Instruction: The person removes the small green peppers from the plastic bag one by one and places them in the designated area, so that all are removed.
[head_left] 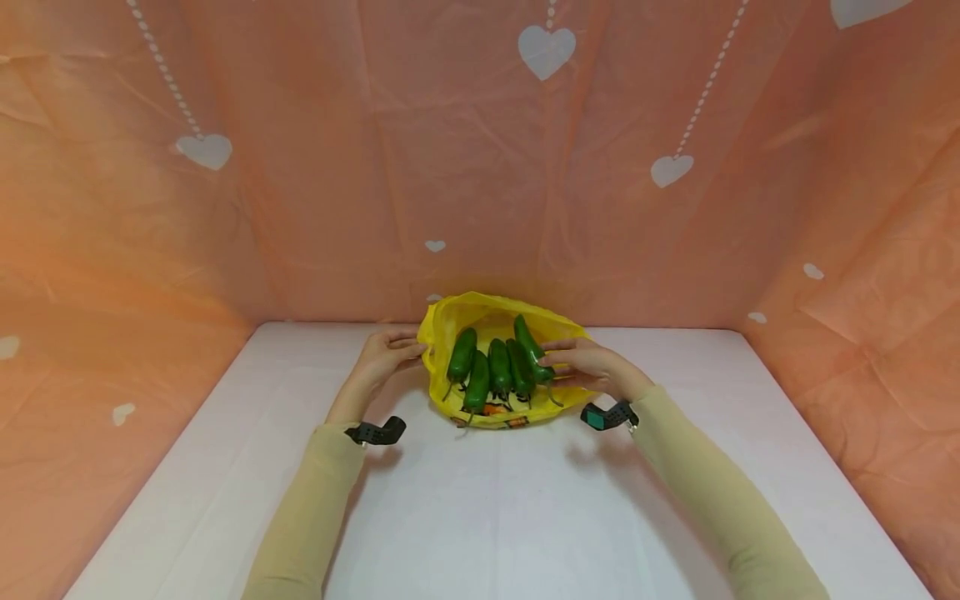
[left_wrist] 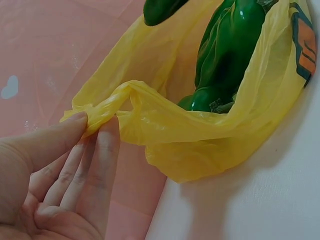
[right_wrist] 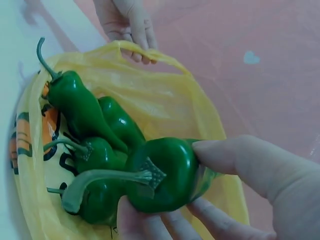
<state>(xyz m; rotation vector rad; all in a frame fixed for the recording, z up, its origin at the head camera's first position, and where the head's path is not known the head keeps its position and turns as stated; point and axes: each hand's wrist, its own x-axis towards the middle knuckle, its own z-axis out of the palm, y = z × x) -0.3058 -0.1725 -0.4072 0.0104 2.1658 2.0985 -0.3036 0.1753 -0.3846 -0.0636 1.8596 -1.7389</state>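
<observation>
A yellow plastic bag (head_left: 480, 304) lies at the far side of the table with its mouth open toward me. My left hand (head_left: 378, 360) pinches the left edge of the bag between thumb and fingers, plain in the left wrist view. My right hand (head_left: 592, 367) reaches in at the bag's right side. It grips a green pepper (right_wrist: 172, 170) between thumb and fingers, the thick curved stem facing the right wrist camera. Several other green peppers (head_left: 476, 382) lie together inside the bag; one pepper (right_wrist: 80, 105) has its stem poking over the front rim.
A white-covered table (head_left: 487, 508) spreads out beneath the arms. Behind it and at both sides hangs a pinkish-orange cloth (head_left: 480, 192) printed with white hearts. Each wrist wears a black camera mount (head_left: 378, 431).
</observation>
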